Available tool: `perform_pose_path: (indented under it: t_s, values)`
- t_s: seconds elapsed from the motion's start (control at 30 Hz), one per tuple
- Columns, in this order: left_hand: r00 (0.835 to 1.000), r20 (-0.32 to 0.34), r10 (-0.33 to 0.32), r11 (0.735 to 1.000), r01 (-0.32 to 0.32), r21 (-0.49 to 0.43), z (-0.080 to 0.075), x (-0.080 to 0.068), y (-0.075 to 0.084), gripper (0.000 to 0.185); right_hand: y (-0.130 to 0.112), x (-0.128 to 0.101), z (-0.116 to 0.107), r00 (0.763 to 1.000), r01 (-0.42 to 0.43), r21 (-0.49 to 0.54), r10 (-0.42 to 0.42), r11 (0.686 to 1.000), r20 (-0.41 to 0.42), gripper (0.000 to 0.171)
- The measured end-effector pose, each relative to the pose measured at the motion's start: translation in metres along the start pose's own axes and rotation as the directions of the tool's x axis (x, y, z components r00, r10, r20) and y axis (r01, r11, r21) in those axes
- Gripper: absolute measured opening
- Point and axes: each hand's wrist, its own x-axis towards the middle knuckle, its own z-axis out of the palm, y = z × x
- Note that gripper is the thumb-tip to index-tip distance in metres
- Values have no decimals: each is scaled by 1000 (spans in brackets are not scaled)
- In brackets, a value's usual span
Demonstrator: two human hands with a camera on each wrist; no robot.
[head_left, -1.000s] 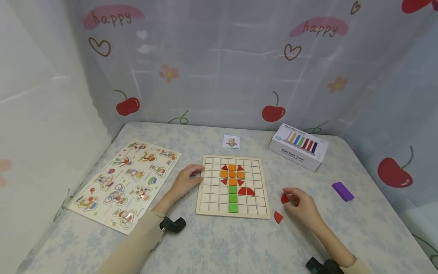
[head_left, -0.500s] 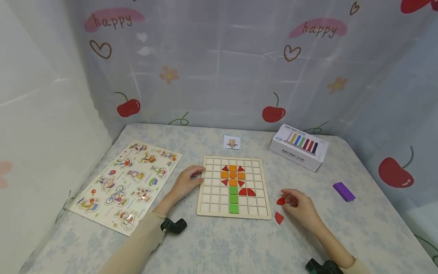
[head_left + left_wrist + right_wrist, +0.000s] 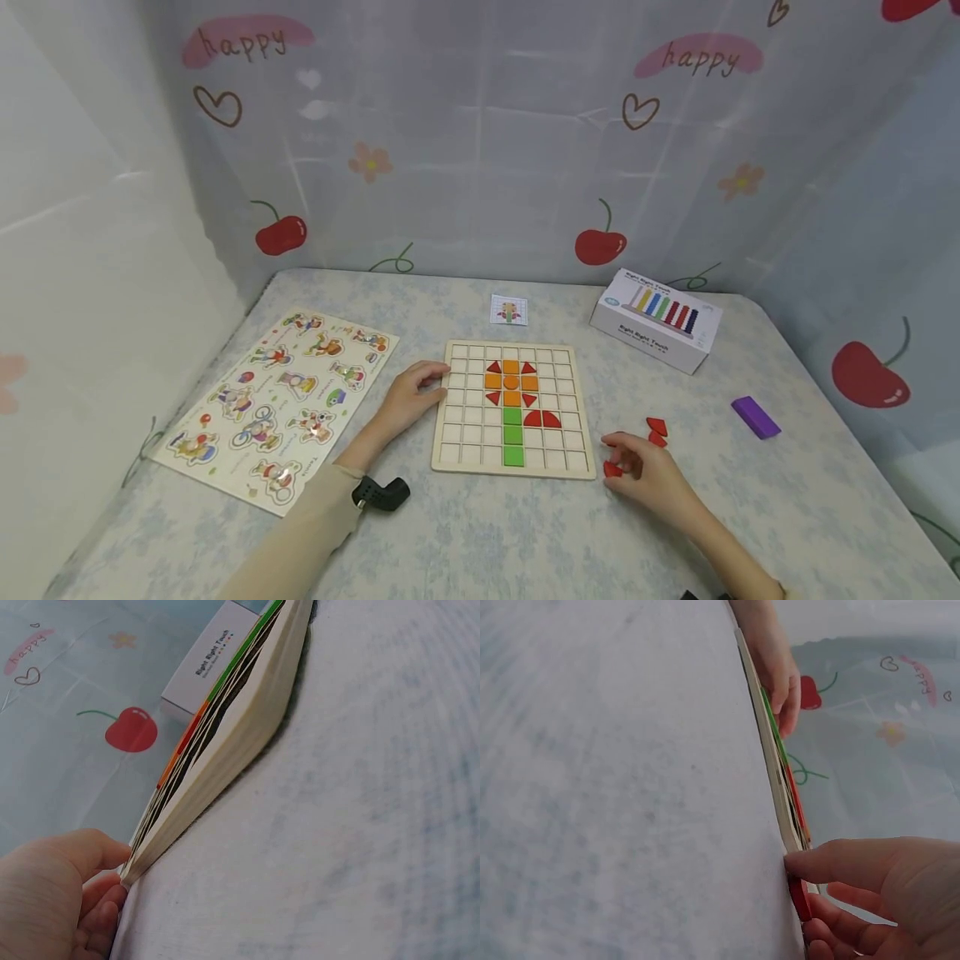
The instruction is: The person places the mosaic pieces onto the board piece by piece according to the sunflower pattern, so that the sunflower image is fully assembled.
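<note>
Right hand at the near right corner of the grid board, fingers pinching a small red piece on the bench. Piece looks light, stiff, thin; probably best pinched by its edges, likely to slip if gripped flat. Two more red pieces lie just beyond. Left hand: thumb and curled fingers grip the board's left edge. Far right: white box.
</note>
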Motion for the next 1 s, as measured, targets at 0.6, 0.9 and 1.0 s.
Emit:
perform_pose_path:
  t_s: [0.6, 0.9, 1.0]
  values:
    - [1000, -1, 0, 1000, 0, -17, -1, 0, 2, 37, 0, 1, -1, 997, -69, 7, 69, 998, -20, 46]
    - [1000, 2, 0, 1000, 0, -10, -2, 0, 3, 38, 0, 0, 3, 998, -2, -23, 0, 1000, -69, 45]
    - [1000, 2, -2, 1000, 2, -9, -1, 0, 3, 38, 2, 0, 4, 996, 21, -14, -22, 1000, -81, 43]
